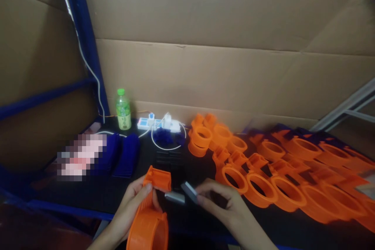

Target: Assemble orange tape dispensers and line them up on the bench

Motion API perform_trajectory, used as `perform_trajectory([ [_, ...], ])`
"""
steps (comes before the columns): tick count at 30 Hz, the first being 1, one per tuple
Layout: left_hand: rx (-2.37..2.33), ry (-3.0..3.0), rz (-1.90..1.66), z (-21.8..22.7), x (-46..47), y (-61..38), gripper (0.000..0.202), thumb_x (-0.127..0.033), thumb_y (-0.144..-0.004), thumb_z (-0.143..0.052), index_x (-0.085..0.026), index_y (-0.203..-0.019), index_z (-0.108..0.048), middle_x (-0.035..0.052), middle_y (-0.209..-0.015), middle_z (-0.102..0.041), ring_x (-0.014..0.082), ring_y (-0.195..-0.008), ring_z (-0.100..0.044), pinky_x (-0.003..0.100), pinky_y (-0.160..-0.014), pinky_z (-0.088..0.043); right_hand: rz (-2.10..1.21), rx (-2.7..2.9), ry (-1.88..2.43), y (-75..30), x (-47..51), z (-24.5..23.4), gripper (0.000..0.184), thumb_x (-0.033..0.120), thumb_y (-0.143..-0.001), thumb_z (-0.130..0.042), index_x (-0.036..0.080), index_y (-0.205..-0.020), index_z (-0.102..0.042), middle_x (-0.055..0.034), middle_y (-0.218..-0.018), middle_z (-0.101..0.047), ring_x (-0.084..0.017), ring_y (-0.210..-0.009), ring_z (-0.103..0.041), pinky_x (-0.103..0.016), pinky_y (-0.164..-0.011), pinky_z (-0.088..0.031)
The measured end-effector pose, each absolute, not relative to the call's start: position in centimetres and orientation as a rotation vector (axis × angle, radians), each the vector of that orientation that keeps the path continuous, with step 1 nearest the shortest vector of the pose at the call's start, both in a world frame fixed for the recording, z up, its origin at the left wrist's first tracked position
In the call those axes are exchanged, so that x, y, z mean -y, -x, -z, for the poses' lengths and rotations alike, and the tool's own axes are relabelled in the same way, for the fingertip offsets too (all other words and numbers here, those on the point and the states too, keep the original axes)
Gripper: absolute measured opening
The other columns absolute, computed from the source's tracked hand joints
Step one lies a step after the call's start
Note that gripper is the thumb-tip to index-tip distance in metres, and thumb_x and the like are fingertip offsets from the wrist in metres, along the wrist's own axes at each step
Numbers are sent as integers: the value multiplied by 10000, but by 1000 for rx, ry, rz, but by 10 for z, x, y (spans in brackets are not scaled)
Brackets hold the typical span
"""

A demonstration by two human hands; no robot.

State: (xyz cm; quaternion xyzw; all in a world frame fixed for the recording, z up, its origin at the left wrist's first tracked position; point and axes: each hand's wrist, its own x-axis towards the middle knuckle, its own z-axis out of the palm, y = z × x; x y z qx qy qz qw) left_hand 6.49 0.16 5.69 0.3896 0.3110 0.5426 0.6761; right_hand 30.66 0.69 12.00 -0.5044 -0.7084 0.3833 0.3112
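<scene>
My left hand [133, 197] is closed around an orange plastic ring part [146, 222], its wide ring low and its boxy clip end up. Pinched between the thumb and fingers of my right hand [218, 199] is a small flat grey piece [191, 192] with a pale edge; its exact kind does not show. A similar silvery piece [175, 197] appears between the hands, just below the clip end. Whether it touches the orange part, I cannot tell. The two hands are apart.
Many like orange ring parts [262, 189] spread over the right of the black table [84, 199]. Dark blue flat pieces [127, 156] lie in stacks at left. Behind stand a green-capped bottle [123, 110] and a white power strip [159, 124] with cables. A blue post [84, 27] rises at left.
</scene>
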Motion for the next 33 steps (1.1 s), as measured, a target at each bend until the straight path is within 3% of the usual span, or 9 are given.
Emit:
perform_trajectory([
  [8, -716, -919, -1193, -61, 1, -65, 298, -432, -862, -633, -138, -839, -678, 39, -563, -662, 135, -509, -565, 223, -526, -393, -1306, 1727, 1264, -290, -16, -128, 306, 463, -835, -663, 162, -879, -693, -16, -781, -656, -133, -730, -559, -223, -665, -420],
  [18, -740, -1076, -1161, -50, -3, -61, 289, -404, -885, -613, -131, -875, -707, 43, -565, -687, 126, -514, -558, 216, -547, -386, -1239, 1884, 1279, -288, -18, -142, 273, 422, -877, -611, 162, -850, -689, -18, -792, -657, -138, -745, -571, -221, -678, -435],
  [23, -781, -1136, -1115, -54, -2, -60, 321, -407, -885, -609, -126, -982, -732, 36, -560, -679, 147, -509, -593, 225, -537, -398, -1163, 2022, 1338, -292, -26, -153, 205, 358, -884, -601, 177, -866, -697, -2, -796, -660, -131, -736, -569, -223, -667, -429],
  [33, -853, -1177, -1081, -51, -5, -57, 342, -419, -889, -594, -133, -942, -775, 36, -545, -657, 128, -463, -538, 220, -481, -340, -1235, 2158, 1315, -289, -47, -167, 131, 282, -819, -648, 166, -795, -707, 7, -736, -659, -123, -698, -583, -229, -661, -435],
])
